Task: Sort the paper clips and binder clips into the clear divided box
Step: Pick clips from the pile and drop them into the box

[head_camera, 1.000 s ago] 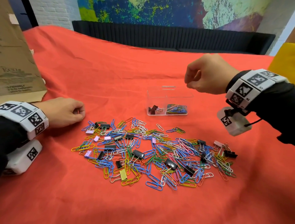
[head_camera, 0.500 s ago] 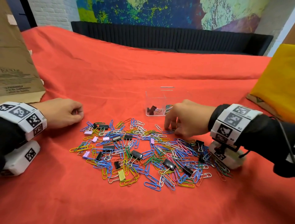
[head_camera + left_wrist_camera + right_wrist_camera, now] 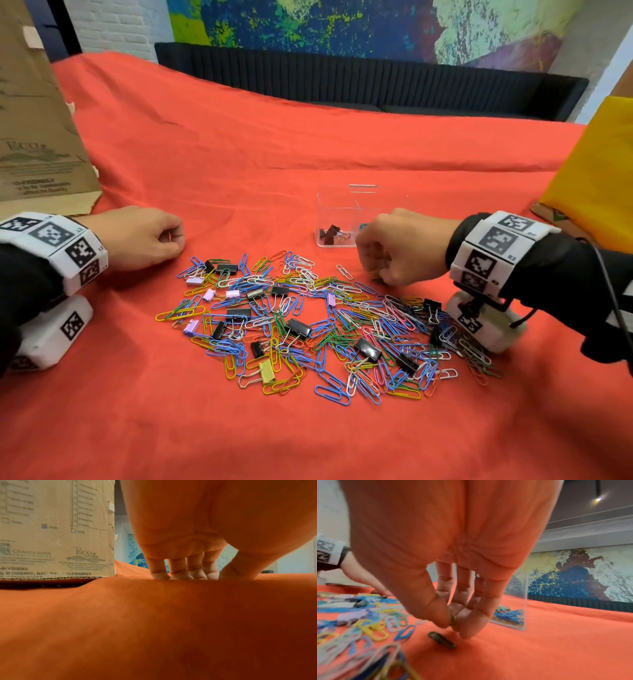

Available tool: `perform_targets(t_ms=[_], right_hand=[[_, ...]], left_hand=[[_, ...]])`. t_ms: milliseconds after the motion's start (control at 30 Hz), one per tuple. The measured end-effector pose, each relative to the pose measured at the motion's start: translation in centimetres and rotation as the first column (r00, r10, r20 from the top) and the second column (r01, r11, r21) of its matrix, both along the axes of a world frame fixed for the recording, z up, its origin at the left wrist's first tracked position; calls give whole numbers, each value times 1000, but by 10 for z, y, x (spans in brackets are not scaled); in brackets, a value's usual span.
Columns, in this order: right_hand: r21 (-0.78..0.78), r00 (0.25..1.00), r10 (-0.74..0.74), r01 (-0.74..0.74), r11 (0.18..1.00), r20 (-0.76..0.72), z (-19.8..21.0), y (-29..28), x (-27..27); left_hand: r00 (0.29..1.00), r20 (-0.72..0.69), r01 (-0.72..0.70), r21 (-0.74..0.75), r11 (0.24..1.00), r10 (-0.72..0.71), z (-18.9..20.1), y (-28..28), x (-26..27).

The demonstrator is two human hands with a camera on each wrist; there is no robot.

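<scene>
A heap of coloured paper clips and black, lilac and yellow binder clips [image 3: 308, 325] lies on the red cloth. Behind it stands the clear divided box [image 3: 337, 197]; dark binder clips [image 3: 330, 233] lie in its left half. Blue paper clips [image 3: 508, 614] lie in its right half, which my right hand hides in the head view. My right hand [image 3: 376, 275] is down at the heap's far right edge. Its thumb and fingers [image 3: 453, 623] pinch an olive-yellow paper clip [image 3: 453, 620]. A dark green clip [image 3: 441, 639] lies just below it. My left hand [image 3: 137, 240] rests loosely curled on the cloth and holds nothing.
A tall cardboard box [image 3: 37, 137] stands at the left, just behind my left hand [image 3: 188, 576]. A yellow object [image 3: 599, 171] sits at the right edge. A dark ribbed sofa back [image 3: 376, 82] runs along the table's far side. Bare red cloth [image 3: 239, 154] stretches beyond the clear box.
My right hand came down from above the clear box to the heap's far right edge and closed its fingertips on a paper clip. My left hand stayed put.
</scene>
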State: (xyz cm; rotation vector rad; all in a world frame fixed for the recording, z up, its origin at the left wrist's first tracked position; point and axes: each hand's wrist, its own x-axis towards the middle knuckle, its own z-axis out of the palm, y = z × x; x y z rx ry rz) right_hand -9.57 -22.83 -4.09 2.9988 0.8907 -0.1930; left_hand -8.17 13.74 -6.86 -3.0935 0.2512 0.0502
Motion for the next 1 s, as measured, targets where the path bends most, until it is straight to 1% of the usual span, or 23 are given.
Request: perform_targets(t_ms=[100, 200, 333, 500, 567, 700, 800, 867, 933, 1000], right_hand=[[17, 1000, -22, 22, 1000, 3, 7, -2, 2], [-62, 999, -3, 0, 998, -48, 7, -2, -1], [-98, 1000, 17, -17, 995, -6, 0, 5, -7], [-159, 998, 56, -57, 986, -8, -4, 10, -8], [-121, 999, 32, -34, 992, -22, 0, 9, -4], [30, 999, 1, 1, 1000, -52, 3, 8, 5], [31, 997, 37, -35, 999, -71, -1, 10, 5], [18, 991, 69, -67, 998, -114, 1, 12, 4], [-20, 983, 118, -122, 992, -139, 2, 16, 3], [-69, 977, 179, -187, 980, -113, 1, 18, 1]], left_hand=[[1000, 1, 0, -2, 1000, 0, 0, 0, 0], [1000, 1, 3, -1, 1000, -3, 0, -1, 0], [1000, -3, -4, -4, 1000, 4, 1, 0, 0], [1000, 5, 0, -11, 1000, 0, 0, 0, 0], [1000, 5, -1, -11, 1000, 1, 0, 0, 0], [1000, 2, -1, -15, 1000, 1, 0, 0, 0], [1000, 4, 1, -8, 1000, -1, -1, 0, 0], [1000, -2, -1, -10, 1000, 1, -1, 0, 0], [1000, -4, 0, -13, 1000, 0, 0, 0, 0], [1000, -5, 2, -15, 1000, -2, 1, -1, 0]])
